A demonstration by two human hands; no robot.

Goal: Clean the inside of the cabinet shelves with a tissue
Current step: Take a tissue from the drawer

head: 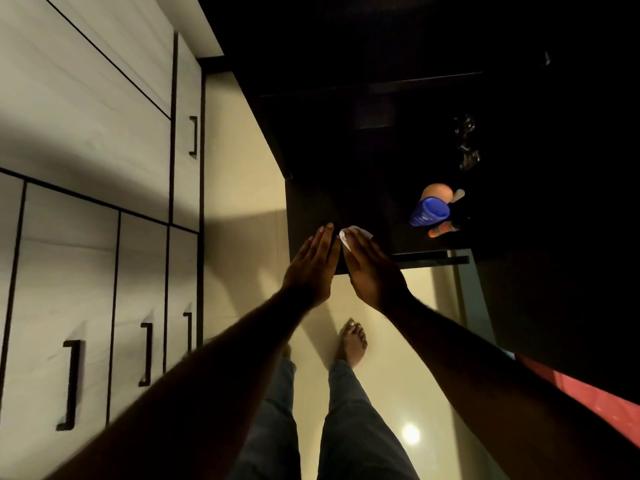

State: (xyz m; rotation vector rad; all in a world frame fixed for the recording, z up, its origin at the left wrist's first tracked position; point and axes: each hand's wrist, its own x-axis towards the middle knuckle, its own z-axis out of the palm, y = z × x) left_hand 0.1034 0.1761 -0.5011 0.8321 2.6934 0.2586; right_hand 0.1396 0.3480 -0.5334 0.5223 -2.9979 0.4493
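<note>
A dark cabinet shelf (408, 244) juts out at the middle right, its inside in deep shadow. My right hand (375, 270) lies flat with straight fingers on a white tissue (349, 236), pressing it against the shelf's front left corner. Only a small part of the tissue shows past the fingertips. My left hand (313, 268) is beside it, fingers straight, its fingertips touching the shelf's left edge. The two hands nearly meet at the corner.
A blue bottle (428, 211), an orange round object (437, 192) and an orange-and-black tube (445, 229) stand on the shelf to the right of the hands. Pale wardrobe doors with black handles (71, 384) fill the left. My bare foot (353, 342) is on the cream floor below.
</note>
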